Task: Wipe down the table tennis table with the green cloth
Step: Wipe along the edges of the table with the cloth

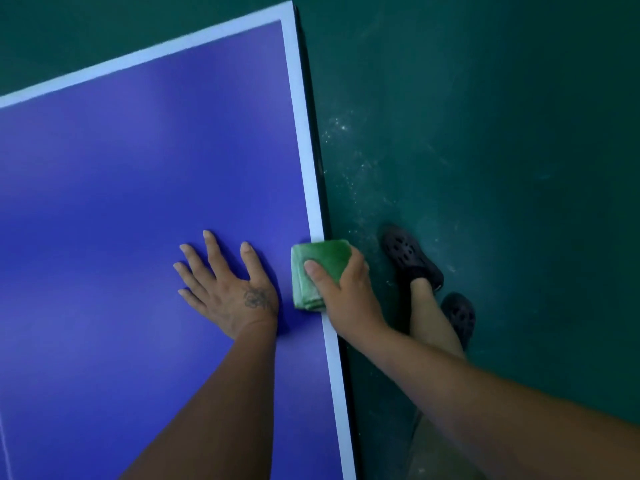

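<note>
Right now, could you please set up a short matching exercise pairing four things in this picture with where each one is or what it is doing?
Things:
1. left hand
2. right hand
3. green cloth
4. dark shoes

Places or states:
A. folded, over the table's white edge line
B. on the green floor, beside the table
C. flat, fingers spread, on the blue surface
D. holding the cloth

Pairs: 1-C, 2-D, 3-A, 4-B
</note>
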Demonstrator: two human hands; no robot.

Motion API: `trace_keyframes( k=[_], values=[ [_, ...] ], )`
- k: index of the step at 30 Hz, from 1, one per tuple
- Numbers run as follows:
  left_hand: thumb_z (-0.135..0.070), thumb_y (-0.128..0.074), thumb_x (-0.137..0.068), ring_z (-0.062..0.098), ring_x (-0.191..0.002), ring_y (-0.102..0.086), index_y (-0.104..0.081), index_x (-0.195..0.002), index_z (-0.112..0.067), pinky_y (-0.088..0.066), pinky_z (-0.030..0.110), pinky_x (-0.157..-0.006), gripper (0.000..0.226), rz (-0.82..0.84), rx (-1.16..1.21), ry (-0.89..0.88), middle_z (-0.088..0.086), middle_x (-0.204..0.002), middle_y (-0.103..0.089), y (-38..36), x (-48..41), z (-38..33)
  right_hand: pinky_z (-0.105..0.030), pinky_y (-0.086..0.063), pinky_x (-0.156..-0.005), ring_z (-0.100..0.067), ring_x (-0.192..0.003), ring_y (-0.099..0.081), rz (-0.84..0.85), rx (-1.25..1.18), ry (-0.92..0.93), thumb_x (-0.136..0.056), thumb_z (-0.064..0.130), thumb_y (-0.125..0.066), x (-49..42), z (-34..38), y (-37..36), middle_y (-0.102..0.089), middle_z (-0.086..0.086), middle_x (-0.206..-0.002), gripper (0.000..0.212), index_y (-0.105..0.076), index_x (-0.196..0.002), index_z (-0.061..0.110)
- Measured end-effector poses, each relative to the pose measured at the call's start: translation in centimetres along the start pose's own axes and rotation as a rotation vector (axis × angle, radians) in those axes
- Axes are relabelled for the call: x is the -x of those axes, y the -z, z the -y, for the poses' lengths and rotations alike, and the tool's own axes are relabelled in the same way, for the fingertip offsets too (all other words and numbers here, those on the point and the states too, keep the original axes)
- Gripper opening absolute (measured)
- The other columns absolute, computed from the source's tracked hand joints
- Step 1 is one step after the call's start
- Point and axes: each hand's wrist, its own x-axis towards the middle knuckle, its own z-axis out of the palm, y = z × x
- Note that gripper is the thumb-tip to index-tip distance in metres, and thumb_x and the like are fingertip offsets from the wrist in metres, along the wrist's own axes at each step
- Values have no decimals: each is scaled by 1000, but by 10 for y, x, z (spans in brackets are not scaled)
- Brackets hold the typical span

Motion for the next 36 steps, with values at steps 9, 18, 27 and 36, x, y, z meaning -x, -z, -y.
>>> trace_keyframes(
  k=[9, 18, 27, 36],
  values=[
    [-65, -37, -107, 23, -169, -8, -31, -171, -36, -4, 53, -136, 70, -16, -7, -9, -4, -182, -15, -2, 0, 0, -51, -46, -116, -38, -139, -52, -40, -54, -11, -97, 66, -67, -105, 114, 19, -46, -17, -156, 89, -35, -154, 6],
    [-54, -40, -109, 26, -169, -11, -35, -170, -29, -8, 57, -135, 66, -4, -12, -25, -1, -181, -18, 1, 0, 2, -51, -49, -113, -34, -135, -55, -46, -30, 52, -98, 65, -67, -127, 147, 31, -48, -13, -152, 87, -34, -157, 10],
    [-46, -34, -105, 46, -165, -17, -40, -168, -18, -13, 75, -127, 69, 89, 37, 28, 16, -178, -23, 4, -44, -53, -43, -41, -119, -26, -144, -47, 136, 36, -87, -98, 55, -71, -69, 93, 42, -39, -4, -161, 90, -24, -168, 24],
    [-53, -26, -114, 37, -168, 0, -9, -175, -20, -2, 68, -131, 72, -54, -16, 299, 6, -183, -3, -40, -237, -206, -51, -51, -113, -30, -131, -58, -52, -121, -106, -95, 57, -76, -161, 192, 33, -52, -8, -146, 83, -39, -156, 14]
  ],
)
